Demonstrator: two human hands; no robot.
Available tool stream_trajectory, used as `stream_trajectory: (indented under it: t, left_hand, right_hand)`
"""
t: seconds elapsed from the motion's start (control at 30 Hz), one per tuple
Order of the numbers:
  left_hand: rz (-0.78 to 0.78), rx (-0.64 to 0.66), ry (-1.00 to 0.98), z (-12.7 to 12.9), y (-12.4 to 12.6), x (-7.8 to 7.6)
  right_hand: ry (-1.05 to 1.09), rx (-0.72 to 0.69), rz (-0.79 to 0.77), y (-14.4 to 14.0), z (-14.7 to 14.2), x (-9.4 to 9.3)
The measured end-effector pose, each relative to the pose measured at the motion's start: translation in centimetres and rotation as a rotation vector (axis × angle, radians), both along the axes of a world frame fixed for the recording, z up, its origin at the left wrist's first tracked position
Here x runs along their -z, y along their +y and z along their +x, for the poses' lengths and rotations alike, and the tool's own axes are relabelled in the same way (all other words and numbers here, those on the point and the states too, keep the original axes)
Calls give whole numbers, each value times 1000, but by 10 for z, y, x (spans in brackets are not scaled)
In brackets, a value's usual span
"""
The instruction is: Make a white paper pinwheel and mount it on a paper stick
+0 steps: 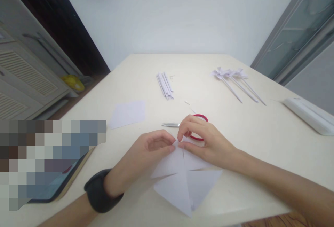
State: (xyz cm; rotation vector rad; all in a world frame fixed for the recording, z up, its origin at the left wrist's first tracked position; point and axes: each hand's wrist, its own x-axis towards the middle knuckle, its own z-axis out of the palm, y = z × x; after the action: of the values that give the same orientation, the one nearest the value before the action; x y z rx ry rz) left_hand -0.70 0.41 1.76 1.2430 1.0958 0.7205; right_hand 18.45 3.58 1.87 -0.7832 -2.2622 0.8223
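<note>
At a cream table (261,140), a cut white paper square (182,181) lies flat near the front edge as the left hand (146,154) and right hand (206,140) pinch its far corner flap with nearly closed fingers, best drawn slowly toward the centre, red-handled scissors (193,126) just behind.

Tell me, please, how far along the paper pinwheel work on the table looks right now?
Done: finished pinwheels lie at the far right, with rolled paper sticks ready. In hand: the left hand and right hand pinch a corner of a cut paper square towards its middle. Left: the other corners lie flat, and one blank sheet waits beside the scissors.
</note>
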Motion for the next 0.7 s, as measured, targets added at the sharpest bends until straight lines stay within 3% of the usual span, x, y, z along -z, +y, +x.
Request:
stream_trajectory:
  t: [0.17,0.33,0.57,0.7]
  left_hand:
    - [70,-15,93,1,1,-1]
    - [43,30,34,1,1,2]
    - [140,56,39,1,-1,3]
    - [135,42,37,2,-3,2]
  right_hand:
    - [3,-23,55,2,0,3]
    - [-3,-38,85,-3,-1,6]
    - [0,-50,134,-6,0,5]
    - [-36,-65,230,-6,1,4]
